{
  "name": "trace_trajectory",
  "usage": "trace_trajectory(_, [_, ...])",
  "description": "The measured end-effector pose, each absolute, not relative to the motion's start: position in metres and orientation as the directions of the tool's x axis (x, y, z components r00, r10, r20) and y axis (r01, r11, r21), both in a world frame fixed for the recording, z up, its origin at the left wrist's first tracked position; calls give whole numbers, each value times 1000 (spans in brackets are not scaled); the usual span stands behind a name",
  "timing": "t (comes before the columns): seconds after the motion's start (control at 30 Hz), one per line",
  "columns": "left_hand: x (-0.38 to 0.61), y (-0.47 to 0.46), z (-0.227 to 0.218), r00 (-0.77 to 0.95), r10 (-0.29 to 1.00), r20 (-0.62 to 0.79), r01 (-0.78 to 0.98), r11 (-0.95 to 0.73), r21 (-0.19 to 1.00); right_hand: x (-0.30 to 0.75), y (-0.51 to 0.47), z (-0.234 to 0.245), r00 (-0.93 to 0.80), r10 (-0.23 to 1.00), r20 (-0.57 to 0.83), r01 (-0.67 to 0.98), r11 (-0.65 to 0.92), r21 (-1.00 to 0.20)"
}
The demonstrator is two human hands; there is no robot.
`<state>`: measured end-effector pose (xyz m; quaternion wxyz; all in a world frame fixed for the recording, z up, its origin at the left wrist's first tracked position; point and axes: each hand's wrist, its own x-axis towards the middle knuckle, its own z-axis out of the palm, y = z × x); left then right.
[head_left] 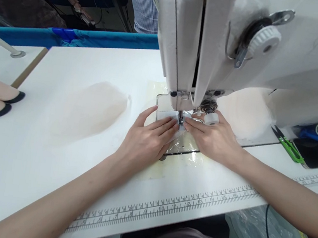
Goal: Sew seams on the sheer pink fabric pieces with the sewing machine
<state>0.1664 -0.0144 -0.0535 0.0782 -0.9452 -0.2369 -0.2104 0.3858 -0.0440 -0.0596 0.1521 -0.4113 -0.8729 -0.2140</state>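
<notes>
While the left hand (pixel 148 143) and right hand (pixel 217 138) rest flattened, narrowly apart, fingertips on pale fabric (pixel 179 131) at the presser foot (pixel 180 118), the sewing machine (pixel 183 40) overhangs closely; the table (pixel 102 62) extends leftward to a brown strip (pixel 33 65), its near edge bearing a ruler (pixel 161 210).

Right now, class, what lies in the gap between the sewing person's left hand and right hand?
In the head view, the metal presser foot stands between the left hand and the right hand, with thin pale material at its base.
</notes>
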Motion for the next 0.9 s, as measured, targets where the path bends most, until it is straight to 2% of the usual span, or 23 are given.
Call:
trace_trajectory(0.47, [166,-12,-56,792,412,450,487,-871,-60,385,-44,-59,-621,648,441,778,579,244])
trace_trajectory(0.63, [164,-13,-55,758,482,439,541,-841,-12,386,-45,-56,-609,638,471,785,570,243])
trace_trajectory(0.73, [161,-17,-49,754,508,417,585,-808,-74,387,-47,-52,-583,597,551,799,544,255])
trace_trajectory(0.83, [158,-19,-40,726,471,501,607,-781,-145,383,-53,-47,-533,545,647,819,524,234])
trace_trajectory(0.9, [158,-17,-37,715,437,546,601,-783,-159,377,-59,-45,-522,535,664,805,567,176])
